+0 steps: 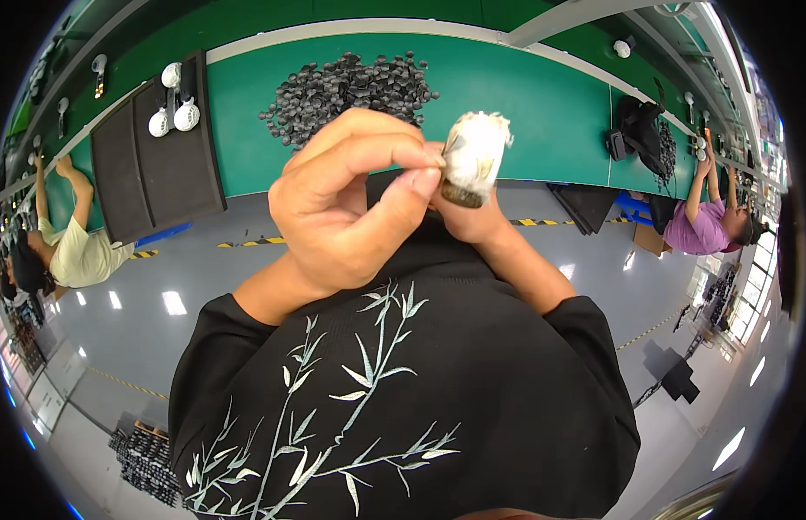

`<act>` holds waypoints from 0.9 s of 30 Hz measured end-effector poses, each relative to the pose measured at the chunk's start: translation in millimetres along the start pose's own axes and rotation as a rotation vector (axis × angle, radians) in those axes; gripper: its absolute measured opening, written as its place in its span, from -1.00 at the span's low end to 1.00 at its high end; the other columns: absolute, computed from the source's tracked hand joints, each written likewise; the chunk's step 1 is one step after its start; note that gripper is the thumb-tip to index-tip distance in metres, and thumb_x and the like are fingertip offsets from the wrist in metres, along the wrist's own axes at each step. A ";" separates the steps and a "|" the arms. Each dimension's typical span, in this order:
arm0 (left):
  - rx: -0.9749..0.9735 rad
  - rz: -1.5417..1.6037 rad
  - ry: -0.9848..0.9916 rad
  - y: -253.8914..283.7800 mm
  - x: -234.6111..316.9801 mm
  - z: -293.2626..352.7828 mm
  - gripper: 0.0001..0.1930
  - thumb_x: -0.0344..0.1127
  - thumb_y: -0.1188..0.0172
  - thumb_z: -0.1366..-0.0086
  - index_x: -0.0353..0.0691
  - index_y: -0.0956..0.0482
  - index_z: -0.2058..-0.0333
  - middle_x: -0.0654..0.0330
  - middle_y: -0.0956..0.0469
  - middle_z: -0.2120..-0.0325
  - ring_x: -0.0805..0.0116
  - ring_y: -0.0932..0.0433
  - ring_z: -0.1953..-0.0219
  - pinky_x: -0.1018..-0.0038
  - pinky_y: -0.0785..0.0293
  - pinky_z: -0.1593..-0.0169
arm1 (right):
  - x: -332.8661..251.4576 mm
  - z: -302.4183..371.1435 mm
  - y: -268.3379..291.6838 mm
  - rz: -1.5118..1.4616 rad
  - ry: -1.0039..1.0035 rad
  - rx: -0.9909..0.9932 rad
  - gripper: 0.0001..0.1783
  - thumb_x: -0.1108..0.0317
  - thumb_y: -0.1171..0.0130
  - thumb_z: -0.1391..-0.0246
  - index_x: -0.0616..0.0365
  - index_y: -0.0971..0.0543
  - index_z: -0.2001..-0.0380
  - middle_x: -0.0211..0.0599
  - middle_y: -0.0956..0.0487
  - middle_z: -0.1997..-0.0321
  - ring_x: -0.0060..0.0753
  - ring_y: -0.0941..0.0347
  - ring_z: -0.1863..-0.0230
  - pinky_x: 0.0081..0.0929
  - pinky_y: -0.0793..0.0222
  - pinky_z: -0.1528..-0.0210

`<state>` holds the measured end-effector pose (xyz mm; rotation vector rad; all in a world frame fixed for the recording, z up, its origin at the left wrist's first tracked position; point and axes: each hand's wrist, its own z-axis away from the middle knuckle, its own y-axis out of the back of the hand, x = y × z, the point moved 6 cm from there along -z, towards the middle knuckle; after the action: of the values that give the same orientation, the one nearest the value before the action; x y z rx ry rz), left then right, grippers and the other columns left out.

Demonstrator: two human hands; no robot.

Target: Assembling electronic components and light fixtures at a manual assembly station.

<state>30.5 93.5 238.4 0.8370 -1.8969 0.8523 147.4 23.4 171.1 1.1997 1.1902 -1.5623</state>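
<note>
Held up in front of my chest is a small white wad (pixel 477 152) with a frayed top edge and a dark brownish base. It is overexposed, so its exact kind does not show. My right hand (pixel 474 222) grips it low down from behind, its fingers mostly hidden by the wad. Thumb and forefinger of my left hand (pixel 351 204) are pinched together at the wad's left edge; whatever lies between those fingertips is too small to make out.
Beyond my hands, a heap of small black round parts (pixel 355 91) lies on the green table (pixel 542 95). A dark tray (pixel 152 165) with white round objects (pixel 186 114) is at left, a black bag (pixel 641 130) at right. Other people sit at both sides.
</note>
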 end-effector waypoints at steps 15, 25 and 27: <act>-0.048 -0.162 -0.195 3.3 4.8 -2.6 -0.79 -0.66 -0.27 0.07 -0.35 -0.59 0.39 0.09 -0.55 0.37 0.38 -0.48 0.41 0.57 -0.45 0.32 | 31.3 -13.6 4.5 -0.083 -0.150 -0.016 -0.84 0.45 -0.31 0.08 0.17 -0.58 0.37 -0.44 -0.59 0.42 -0.64 -0.42 0.38 -0.63 -0.37 0.33; 0.045 -0.132 -0.125 9.0 0.9 -1.1 -0.80 -0.66 -0.28 0.07 -0.35 -0.60 0.39 0.10 -0.55 0.37 0.40 -0.47 0.44 0.59 -0.43 0.35 | 32.9 -15.4 2.6 -0.039 -0.181 -0.004 -0.85 0.44 -0.30 0.06 0.17 -0.57 0.36 -0.44 -0.59 0.40 -0.64 -0.42 0.36 -0.63 -0.37 0.31; -0.006 -0.143 -0.133 8.2 1.2 -0.6 -0.80 -0.66 -0.26 0.02 -0.36 -0.57 0.36 0.07 -0.53 0.35 0.34 -0.48 0.37 0.52 -0.44 0.27 | 32.4 -14.9 2.3 -0.073 -0.184 -0.007 -0.84 0.44 -0.29 0.05 0.17 -0.56 0.35 -0.44 -0.58 0.39 -0.64 -0.42 0.35 -0.63 -0.38 0.31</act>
<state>23.7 98.1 237.8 1.0342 -1.9266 0.7191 145.7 35.5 137.5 0.9940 1.1280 -1.6827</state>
